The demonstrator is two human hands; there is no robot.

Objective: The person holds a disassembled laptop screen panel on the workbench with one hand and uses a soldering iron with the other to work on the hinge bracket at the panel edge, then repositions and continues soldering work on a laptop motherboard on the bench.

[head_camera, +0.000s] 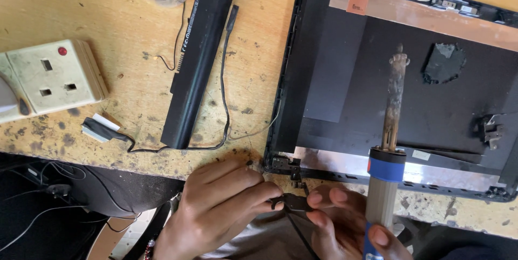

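You pinch a small dark metal bracket (294, 201) between both hands at the table edge, left hand (216, 211) steadying, right hand (345, 225) also clamping a soldering iron (389, 146) upright over the open laptop lid (431, 98). 1 battery bar (199, 55) and a socket (48, 76) lie left.

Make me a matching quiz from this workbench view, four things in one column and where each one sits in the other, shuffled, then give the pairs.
Things:
1. cream wall socket box with a red switch
2. long black laptop battery bar
3. rusty soldering iron with a blue collar
4. small dark metal hinge bracket

Places:
A. pinched between the left hand and the right hand
B. at the left edge of the wooden table
C. lying over the open black laptop lid shell
D. slanting across the table between socket and lid

Pairs: 1-B, 2-D, 3-C, 4-A
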